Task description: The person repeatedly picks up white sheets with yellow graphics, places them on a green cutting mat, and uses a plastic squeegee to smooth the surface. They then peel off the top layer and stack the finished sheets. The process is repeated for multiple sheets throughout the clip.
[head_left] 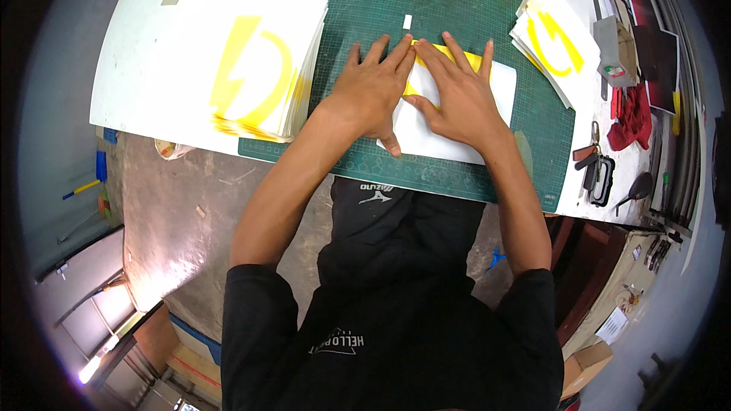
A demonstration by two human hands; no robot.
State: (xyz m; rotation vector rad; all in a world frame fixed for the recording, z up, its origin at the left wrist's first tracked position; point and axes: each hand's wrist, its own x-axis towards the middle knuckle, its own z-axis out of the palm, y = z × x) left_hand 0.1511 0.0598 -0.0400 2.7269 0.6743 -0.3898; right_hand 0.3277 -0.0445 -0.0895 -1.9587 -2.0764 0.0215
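A white sheet with yellow print point(499, 103) lies on the green cutting mat point(354, 15), near its front edge. My left hand point(362, 95) rests flat over the left side of the sheet, its fingers spread and pointing away from me. Beside it, my right hand point(461, 103) presses on the sheet's middle, also with fingers spread. The index fingers nearly meet at the yellow part, and the hands cover much of the print. Just beyond the fingertips is a small white strip point(407, 22).
To the left stands a thick stack of white sheets with yellow print point(259, 68). A smaller, fanned pile of similar sheets point(556, 42) lies at the far right. Past it are a grey box point(615, 49), a red cloth point(632, 118) and keys point(586, 156) on the white table.
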